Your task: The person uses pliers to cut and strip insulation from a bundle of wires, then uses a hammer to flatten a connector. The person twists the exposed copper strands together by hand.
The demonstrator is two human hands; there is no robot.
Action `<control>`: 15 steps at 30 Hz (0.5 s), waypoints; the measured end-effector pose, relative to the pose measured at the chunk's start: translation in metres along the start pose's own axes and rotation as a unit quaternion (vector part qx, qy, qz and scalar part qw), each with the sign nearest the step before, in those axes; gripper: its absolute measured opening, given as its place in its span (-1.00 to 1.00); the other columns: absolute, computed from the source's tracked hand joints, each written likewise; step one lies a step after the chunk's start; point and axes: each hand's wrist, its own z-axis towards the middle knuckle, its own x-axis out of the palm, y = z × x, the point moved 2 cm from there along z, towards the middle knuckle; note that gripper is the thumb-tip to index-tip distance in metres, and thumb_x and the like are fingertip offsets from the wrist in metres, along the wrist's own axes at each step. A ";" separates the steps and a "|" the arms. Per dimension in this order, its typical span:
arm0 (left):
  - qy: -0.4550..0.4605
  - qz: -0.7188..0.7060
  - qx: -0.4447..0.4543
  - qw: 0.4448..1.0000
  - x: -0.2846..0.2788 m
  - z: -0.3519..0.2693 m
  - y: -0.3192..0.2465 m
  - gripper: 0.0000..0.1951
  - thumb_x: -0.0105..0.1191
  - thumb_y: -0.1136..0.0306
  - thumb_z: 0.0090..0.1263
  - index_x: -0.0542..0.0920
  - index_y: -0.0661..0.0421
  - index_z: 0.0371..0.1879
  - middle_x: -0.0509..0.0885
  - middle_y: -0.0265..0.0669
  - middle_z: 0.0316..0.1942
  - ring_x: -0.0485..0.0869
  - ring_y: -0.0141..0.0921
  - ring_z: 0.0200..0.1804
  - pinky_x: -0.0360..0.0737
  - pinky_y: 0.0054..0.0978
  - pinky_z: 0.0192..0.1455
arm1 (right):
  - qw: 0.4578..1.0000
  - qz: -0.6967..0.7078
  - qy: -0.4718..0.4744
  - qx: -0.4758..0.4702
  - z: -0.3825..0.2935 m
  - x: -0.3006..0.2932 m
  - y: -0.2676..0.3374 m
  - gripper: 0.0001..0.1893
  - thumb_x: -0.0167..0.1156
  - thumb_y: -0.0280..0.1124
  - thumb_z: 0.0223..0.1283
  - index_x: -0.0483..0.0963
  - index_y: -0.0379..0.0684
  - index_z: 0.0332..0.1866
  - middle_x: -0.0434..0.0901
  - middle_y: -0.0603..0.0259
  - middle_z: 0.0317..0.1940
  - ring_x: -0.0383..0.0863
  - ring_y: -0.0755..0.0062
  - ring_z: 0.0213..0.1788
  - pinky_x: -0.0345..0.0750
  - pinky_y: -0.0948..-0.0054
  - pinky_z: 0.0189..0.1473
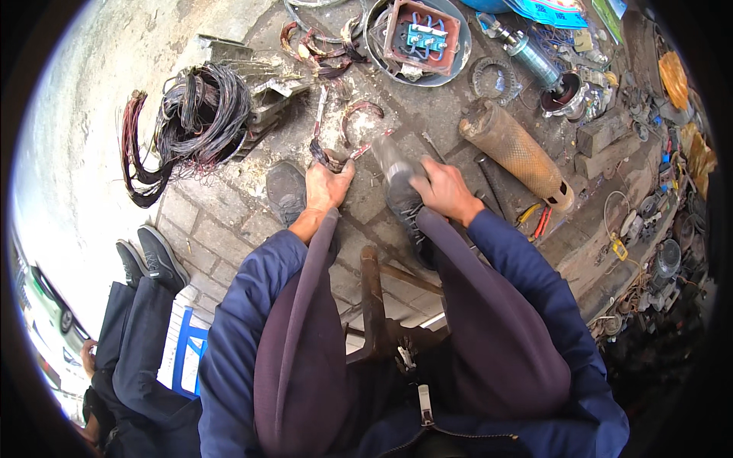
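My left hand (329, 184) grips a bent bundle of dark winding wire (326, 160) low above the paving, between my shoes. A red and white end piece (361, 151) sticks out to its right. My right hand (446, 186) is closed around a blurred metal tool (395, 163), which looks like a hammer; its handle is mostly hidden by the fingers. The tool is in front of my right shoe (409, 214), and my left shoe (286, 192) is beside the left hand. A curved red-brown piece of winding (362, 111) lies just beyond the hands.
At left, a large coil of black wire (203, 114) rests against a finned motor housing (275, 106). A basin (467, 54) holds a motor terminal box (424, 37). Rightward are a rotor (532, 60), a perforated metal cylinder (518, 154) and red-handled pliers (543, 222). Another person's legs (131, 338) are at left.
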 end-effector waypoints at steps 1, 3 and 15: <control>0.009 -0.008 -0.010 1.000 0.001 0.001 0.001 -0.70 0.34 0.18 0.31 0.74 0.19 -0.19 0.81 0.06 -0.32 0.83 -0.02 -0.15 0.73 -0.17 -0.09 | 0.999 -0.015 0.000 0.033 0.002 0.001 -0.003 -0.39 0.08 0.14 0.54 0.50 -0.40 -0.16 0.63 -0.41 -0.42 0.67 -0.50 -0.22 0.57 -0.16 -0.12; 0.006 0.003 0.006 1.000 0.000 0.003 0.000 -0.73 0.34 0.22 0.32 0.74 0.19 -0.21 0.82 0.00 -0.33 0.85 -0.13 -0.19 0.72 -0.22 -0.05 | 0.998 -0.036 -0.024 0.046 0.002 0.003 -0.006 -0.40 0.09 0.11 0.53 0.52 -0.41 -0.13 0.64 -0.40 -0.42 0.68 -0.50 -0.24 0.60 -0.15 -0.13; 0.010 -0.026 -0.010 1.000 -0.010 -0.001 -0.012 -0.70 0.31 0.23 0.34 0.76 0.22 -0.12 0.81 0.09 -0.30 0.85 -0.02 -0.14 0.73 -0.18 -0.06 | 0.997 0.045 -0.055 -0.038 0.002 0.010 -0.014 -0.47 0.16 0.02 0.50 0.55 -0.40 -0.05 0.67 -0.40 -0.35 0.71 -0.45 -0.19 0.63 -0.14 -0.09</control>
